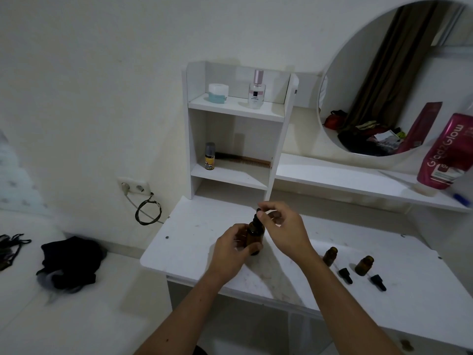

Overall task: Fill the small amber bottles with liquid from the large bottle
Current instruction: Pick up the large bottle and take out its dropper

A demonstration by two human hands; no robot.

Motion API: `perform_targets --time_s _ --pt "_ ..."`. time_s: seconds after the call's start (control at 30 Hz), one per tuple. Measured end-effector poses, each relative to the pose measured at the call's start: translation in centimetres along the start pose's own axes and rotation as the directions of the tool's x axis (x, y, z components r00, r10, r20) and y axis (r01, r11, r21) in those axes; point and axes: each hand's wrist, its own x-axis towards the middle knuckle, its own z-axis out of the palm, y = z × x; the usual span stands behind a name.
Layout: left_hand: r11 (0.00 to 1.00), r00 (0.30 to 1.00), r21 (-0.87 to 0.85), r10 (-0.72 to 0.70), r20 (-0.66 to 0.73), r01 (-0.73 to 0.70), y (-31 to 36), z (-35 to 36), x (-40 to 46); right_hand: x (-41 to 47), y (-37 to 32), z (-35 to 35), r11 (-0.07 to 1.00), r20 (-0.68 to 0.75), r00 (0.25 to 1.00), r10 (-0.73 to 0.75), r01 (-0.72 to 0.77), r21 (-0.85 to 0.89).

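Centrally, the left hand wraps the body of an amber bottle held upright just above the white table, fingers curled round it so most of the glass is covered; only a strip of the front and the base edge show. The right hand sits at the bottle's top, thumb and fingertips pinched on a black dropper cap; whether the cap is seated on the neck or lifted off it cannot be told, the fingers block the joint. Liquid level inside not readable, glass too dark

To the right on the table, well apart from the hands, stand two small amber bottles, one nearer the right forearm, the other further right, both open-necked, both slightly tilted by lens distortion. Just in front of each lies a black dropper cap on its side, first, second. Contents of these bottles cannot be made out

Behind: white shelf unit with a teal-and-white jar and a clear perfume bottle on the upper shelf, a small yellow-labelled bottle and a comb on the lower. Round mirror cut off at the top and right edges. Pink tube on the side ledge, partly cut by the frame edge. Wall socket with a cable left of the table; dark cloth on the white surface at left, blurred
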Motion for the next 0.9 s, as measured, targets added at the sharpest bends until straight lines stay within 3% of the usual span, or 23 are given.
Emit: perform_targets --time_s 0.23,0.6,0.9 --pt "1.000 1.000 -0.016 0.017 -0.003 -0.017 0.1 -0.1 -0.1 0.9 -0.1 0.1 1.000 -0.019 1.000 -0.023 0.023 0.012" --pt "1.000 1.000 0.022 -0.001 -0.005 0.001 0.2 0.0 -0.1 0.9 0.9 1.6 0.983 -0.113 0.983 -0.145 0.130 -0.129" --pt "0.999 1.000 0.041 0.011 -0.006 -0.011 -0.1 0.2 -0.1 0.4 0.6 0.5 0.979 -0.063 0.982 -0.176 0.168 -0.117"
